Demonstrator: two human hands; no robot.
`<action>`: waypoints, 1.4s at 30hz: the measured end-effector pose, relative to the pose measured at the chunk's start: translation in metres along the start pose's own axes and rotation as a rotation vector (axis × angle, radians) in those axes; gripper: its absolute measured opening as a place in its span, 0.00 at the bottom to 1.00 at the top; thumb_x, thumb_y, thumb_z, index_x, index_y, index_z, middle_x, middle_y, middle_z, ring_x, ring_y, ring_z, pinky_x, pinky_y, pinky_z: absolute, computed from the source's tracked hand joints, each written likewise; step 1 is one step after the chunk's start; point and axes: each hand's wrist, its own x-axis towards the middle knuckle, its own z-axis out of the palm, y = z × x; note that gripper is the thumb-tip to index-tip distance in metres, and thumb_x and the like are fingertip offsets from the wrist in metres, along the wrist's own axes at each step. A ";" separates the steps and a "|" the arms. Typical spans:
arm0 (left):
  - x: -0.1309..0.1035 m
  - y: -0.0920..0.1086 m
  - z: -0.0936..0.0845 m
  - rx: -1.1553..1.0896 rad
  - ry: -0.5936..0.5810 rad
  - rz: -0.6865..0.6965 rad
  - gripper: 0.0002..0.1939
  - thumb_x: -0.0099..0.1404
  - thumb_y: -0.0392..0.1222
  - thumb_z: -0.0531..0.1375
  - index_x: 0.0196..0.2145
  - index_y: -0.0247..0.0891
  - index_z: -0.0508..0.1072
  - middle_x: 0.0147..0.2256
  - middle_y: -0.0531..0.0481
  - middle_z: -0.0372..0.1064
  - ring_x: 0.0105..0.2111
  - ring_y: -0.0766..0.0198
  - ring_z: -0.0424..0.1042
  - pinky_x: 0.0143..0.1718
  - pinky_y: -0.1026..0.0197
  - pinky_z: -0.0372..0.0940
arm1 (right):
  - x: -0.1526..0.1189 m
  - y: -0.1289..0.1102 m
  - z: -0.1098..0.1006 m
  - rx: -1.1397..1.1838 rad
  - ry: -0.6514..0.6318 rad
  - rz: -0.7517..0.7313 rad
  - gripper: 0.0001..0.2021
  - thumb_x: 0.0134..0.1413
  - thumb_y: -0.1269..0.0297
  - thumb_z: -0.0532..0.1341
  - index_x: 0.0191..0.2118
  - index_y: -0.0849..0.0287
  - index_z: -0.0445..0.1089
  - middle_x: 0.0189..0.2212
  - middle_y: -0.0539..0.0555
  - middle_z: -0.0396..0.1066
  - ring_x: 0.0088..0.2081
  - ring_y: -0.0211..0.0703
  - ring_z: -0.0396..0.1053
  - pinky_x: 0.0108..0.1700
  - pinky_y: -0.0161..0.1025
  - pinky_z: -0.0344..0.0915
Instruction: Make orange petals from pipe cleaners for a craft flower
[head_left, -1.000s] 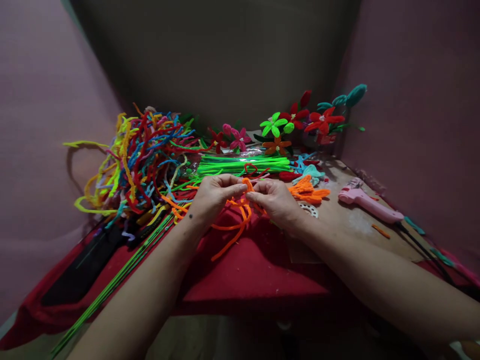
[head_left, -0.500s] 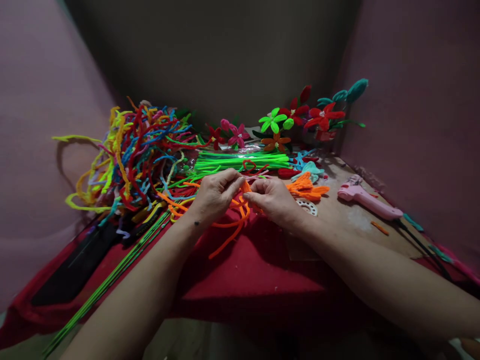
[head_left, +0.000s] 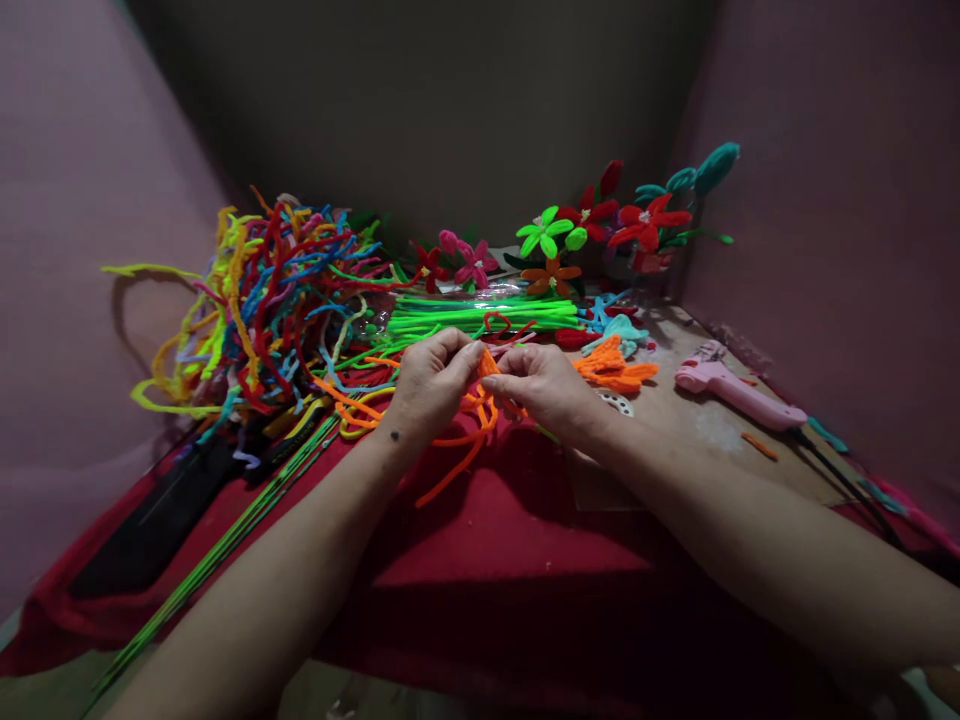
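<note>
My left hand point(head_left: 433, 382) and my right hand point(head_left: 546, 388) meet near the middle of the view, fingers bent in pinches. Between their fingertips is a small orange fuzzy piece point(head_left: 489, 366), gripped from both sides and partly covered by the fingers. Loose orange pipe cleaners point(head_left: 459, 462) curve over the red cloth below and left of my hands. A bundle of bright green pipe cleaners point(head_left: 484, 317) lies just behind them. To the right of my right hand sits a cluster of orange looped petals point(head_left: 616, 368).
A tangled heap of multicoloured pipe cleaners point(head_left: 262, 300) fills the left. Green stems point(head_left: 225, 550) lie diagonally at the front left. A pink glue gun point(head_left: 739, 392) rests on a board point(head_left: 701, 440) at right. Fuzzy flowers point(head_left: 546, 234) stand at the back.
The whole view has shifted slightly. Both hands stay together on the orange piece, with small changes in the fingers.
</note>
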 end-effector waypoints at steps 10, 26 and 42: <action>0.001 0.005 -0.008 0.019 -0.305 -0.165 0.12 0.49 0.46 0.63 0.22 0.33 0.70 0.18 0.56 0.60 0.18 0.73 0.55 0.19 0.68 0.51 | 0.004 0.003 -0.008 0.363 0.043 0.129 0.15 0.35 0.57 0.66 0.17 0.63 0.64 0.13 0.46 0.59 0.16 0.29 0.53 0.19 0.31 0.49; 0.006 0.000 -0.015 -0.034 -0.260 -0.190 0.09 0.48 0.43 0.63 0.24 0.34 0.71 0.20 0.56 0.63 0.19 0.72 0.58 0.22 0.67 0.53 | 0.008 0.004 -0.009 0.286 0.059 0.098 0.13 0.35 0.63 0.66 0.14 0.63 0.64 0.12 0.46 0.60 0.16 0.30 0.56 0.22 0.33 0.54; 0.006 -0.006 -0.007 -0.334 -0.289 -0.349 0.02 0.46 0.34 0.60 0.21 0.32 0.69 0.20 0.54 0.64 0.19 0.72 0.60 0.23 0.67 0.56 | 0.001 0.006 -0.005 0.315 0.054 0.175 0.07 0.33 0.69 0.65 0.18 0.64 0.65 0.13 0.46 0.62 0.16 0.30 0.58 0.21 0.32 0.54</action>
